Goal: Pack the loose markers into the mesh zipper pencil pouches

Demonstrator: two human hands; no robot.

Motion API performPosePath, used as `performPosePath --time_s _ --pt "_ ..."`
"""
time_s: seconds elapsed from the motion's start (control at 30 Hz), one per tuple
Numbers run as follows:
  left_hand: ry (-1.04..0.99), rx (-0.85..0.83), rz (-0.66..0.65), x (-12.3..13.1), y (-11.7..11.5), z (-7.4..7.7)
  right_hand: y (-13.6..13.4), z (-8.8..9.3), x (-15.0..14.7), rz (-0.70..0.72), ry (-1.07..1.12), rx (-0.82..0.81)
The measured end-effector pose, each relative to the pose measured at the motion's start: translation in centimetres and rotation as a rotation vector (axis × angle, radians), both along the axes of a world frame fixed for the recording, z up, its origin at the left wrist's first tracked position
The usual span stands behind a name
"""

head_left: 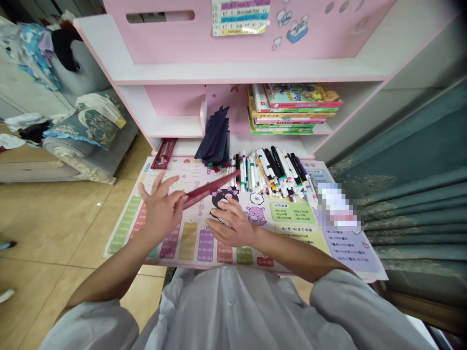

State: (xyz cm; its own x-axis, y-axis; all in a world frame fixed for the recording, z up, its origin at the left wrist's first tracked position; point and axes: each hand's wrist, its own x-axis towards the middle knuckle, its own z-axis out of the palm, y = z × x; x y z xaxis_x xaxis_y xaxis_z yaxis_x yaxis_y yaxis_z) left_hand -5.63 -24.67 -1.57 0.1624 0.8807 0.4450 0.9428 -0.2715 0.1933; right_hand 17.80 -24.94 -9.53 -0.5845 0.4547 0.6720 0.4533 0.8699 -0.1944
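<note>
My left hand (164,206) pinches one end of a thin, dark red flat pouch (213,187) between thumb and forefinger, its other fingers spread. The pouch is tilted and seen nearly edge-on, its far end rising toward the markers. My right hand (233,224) is open just below it, fingers apart and holding nothing. Beyond the pouch lies a wide pile of markers (279,170), mostly white with some black ones. A stack of dark blue flat pouches (215,138) leans at the back of the desk. Another dark red pouch (164,153), with pens inside, lies at the back left.
A printed desk mat (288,238) covers the desktop. Several books (292,109) are stacked on the pink and white shelf (233,73) behind. A blurred-out bright object (339,206) lies at the right, near a green curtain (412,165). A sofa with clothes (91,121) stands left.
</note>
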Motion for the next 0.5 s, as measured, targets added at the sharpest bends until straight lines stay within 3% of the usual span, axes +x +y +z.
performPosePath --time_s 0.2,0.37,0.5 --pt "0.034 -0.105 -0.328 4.6 0.8 -2.0 -0.1 3.3 2.3 -0.211 -0.089 -0.033" --pt "-0.017 -0.202 -0.422 6.9 2.1 -3.9 1.3 2.2 4.5 -0.319 -0.089 -0.032" --pt "-0.078 -0.284 -0.441 7.0 2.7 -5.4 1.7 1.0 5.1 -0.325 -0.085 -0.121"
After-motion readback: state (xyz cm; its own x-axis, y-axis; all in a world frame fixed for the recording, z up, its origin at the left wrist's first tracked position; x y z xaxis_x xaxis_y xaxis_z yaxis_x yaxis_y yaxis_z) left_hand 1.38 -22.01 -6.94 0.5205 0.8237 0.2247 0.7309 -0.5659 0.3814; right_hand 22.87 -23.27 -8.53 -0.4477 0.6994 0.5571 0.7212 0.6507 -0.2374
